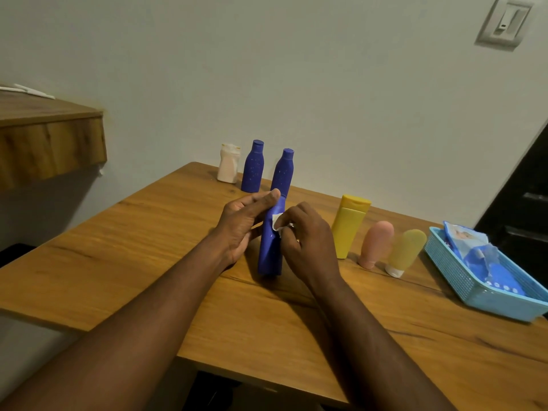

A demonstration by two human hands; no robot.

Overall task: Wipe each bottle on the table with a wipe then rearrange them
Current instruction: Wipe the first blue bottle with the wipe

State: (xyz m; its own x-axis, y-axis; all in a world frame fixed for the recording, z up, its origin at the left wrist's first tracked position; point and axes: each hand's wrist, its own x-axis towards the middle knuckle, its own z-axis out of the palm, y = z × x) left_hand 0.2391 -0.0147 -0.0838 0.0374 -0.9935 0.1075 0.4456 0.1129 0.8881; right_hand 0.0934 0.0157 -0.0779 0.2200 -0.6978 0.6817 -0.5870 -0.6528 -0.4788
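Blue bottle is mid-wipe: left hand grips it, right hand pinches the wipe; other bottles possibly wait.

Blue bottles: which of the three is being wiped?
The nearest blue bottle, gripped by the left hand while the right hand presses a wipe on it; the other two stand untouched by the wall.

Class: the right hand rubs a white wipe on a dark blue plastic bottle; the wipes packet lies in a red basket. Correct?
No. The head view shows the wipes packet lying in a light blue plastic mesh basket, not red; the rest stands.
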